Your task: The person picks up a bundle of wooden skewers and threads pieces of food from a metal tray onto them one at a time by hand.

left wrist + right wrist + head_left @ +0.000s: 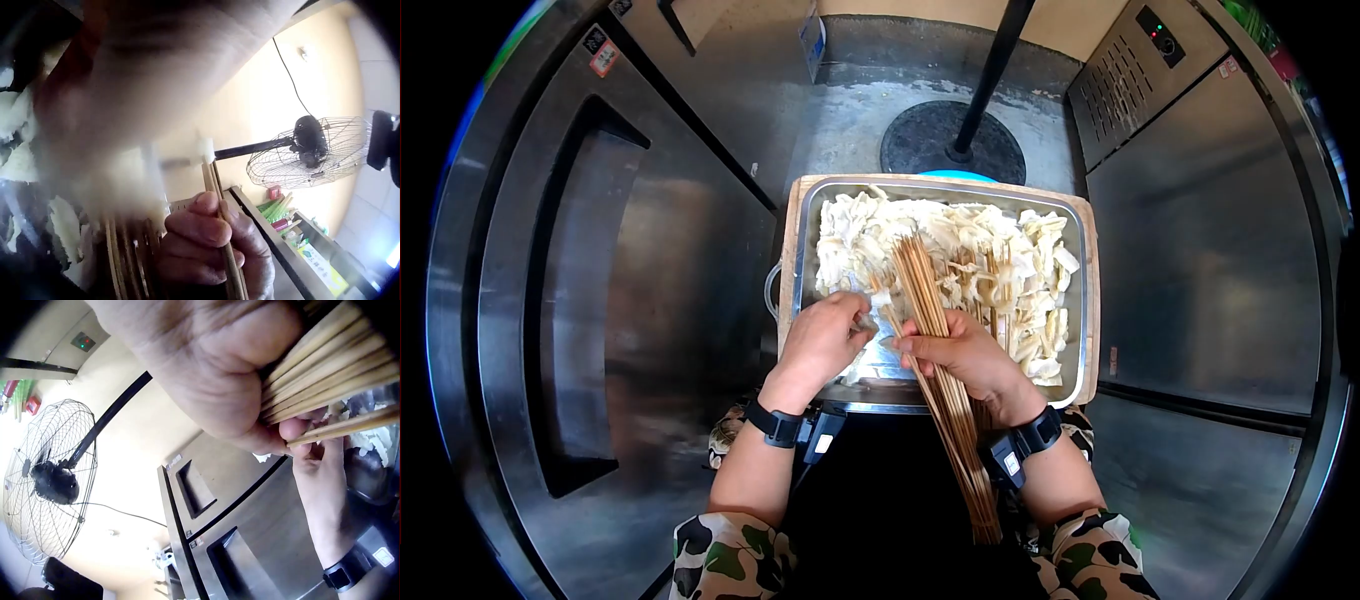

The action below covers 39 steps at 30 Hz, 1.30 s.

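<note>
Brushed stainless-steel cabinets (670, 240) line the left and right sides of a narrow workspace with a grey concrete floor (840, 140). Nearest are two camouflage-print sleeves (730, 550) and black straps (775, 423) bearing small box-shaped devices on the wrists. Beyond them, the right hand (965, 355) has its fingers and thumb clamped on a thick bundle of thin tan wooden skewers (948, 395), which slants from the near middle up over the tray. One single wooden skewer (344, 429) stands apart on the bundle's left side, near the right thumb, and a small pale piece (881, 298) shows at its tip. Just left of that tip, the left hand (825, 335) reaches in with bent fingers drawn close together; a blurred pale patch shows below it in its wrist view, and I cannot tell whether the fingers pinch anything. Under both hands lies a shallow rectangular metal tray (1086, 290) on a light wooden board (790, 250). Loose creamy-white, ragged-edged pieces (855, 235) are heaped along its far, left and right parts, with more skewers lying among those on the right, while shiny bare metal shows at the near left. Farther off, a round black base (920, 140) carries the dark pole of a black wire-caged fan (309, 140), before a cream wall (1060, 30).
</note>
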Tool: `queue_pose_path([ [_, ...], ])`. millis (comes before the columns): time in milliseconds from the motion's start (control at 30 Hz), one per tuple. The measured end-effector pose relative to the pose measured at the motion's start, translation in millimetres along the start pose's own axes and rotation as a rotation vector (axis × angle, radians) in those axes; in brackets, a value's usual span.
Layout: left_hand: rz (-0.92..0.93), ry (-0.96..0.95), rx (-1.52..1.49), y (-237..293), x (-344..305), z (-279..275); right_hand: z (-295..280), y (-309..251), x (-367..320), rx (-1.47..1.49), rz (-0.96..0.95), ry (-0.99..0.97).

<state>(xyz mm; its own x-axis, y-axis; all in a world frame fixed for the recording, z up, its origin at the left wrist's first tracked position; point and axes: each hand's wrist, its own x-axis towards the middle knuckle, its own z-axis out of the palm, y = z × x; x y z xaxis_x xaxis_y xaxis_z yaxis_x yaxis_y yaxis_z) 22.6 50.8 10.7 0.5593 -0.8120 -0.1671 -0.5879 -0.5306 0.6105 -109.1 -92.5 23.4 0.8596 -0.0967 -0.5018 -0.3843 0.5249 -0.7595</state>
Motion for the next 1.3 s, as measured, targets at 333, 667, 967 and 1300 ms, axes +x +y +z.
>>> queue_pose_path([
  [333,0.085,0.053,0.182,-1.3,5.6,12.6,-0.4,-0.1,0.3,0.001,-0.004,0.000],
  [667,-0.071,0.034,-1.052,-12.7,15.4,-12.3,0.5,-1.8,0.4,-0.073,0.013,0.005],
  [967,-0.026,0.056,-1.155,-0.8,18.4,-19.1,-0.2,-0.6,1.2,-0.049,0.016,-0.021],
  [1300,-0.105,0.076,-1.275,9.2,17.6,-22.5,0.1,-1.2,0.4,-0.017,0.027,-0.023],
])
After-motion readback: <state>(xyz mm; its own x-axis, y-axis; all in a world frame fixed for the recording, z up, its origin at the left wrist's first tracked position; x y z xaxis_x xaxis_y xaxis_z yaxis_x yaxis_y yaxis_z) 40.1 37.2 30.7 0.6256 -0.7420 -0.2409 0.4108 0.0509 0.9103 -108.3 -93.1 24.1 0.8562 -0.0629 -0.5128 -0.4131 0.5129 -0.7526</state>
